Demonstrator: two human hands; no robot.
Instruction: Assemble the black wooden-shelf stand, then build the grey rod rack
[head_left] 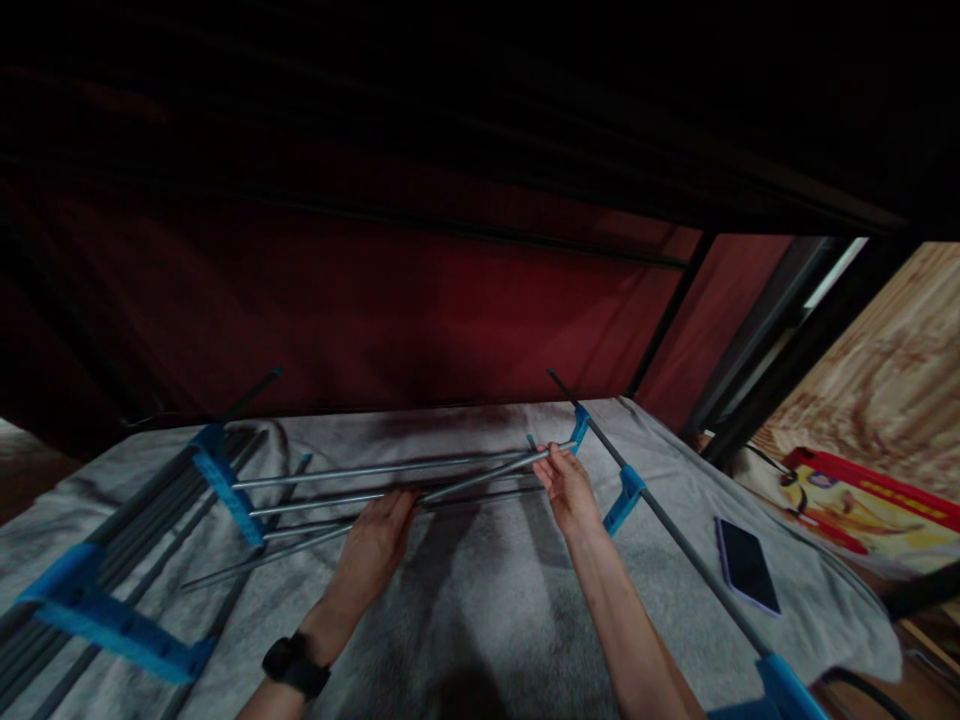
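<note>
A thin grey metal rod [480, 480] slants across between my two hands, its left end low and its right end raised. My left hand [381, 535] is wrapped over its middle, palm down, with the fingertips hidden. Near the rod's right end, my right hand [566, 490] pinches it between thumb and fingers, close to a blue plastic connector [581, 428]. Behind the held rod, other crossbars [360, 470] run from the left blue connector [229, 485] towards the right side of the frame. Another blue connector [624, 498] sits on the right upright pole [675, 530].
Grey cloth [495, 620] lies beneath the frame. Several loose rods [142, 510] are bundled at the left, beside a large blue connector [120, 625]. A phone [748, 565] and a red-yellow box [870, 515] lie at the right. Dark bars and a red curtain [480, 320] enclose the back.
</note>
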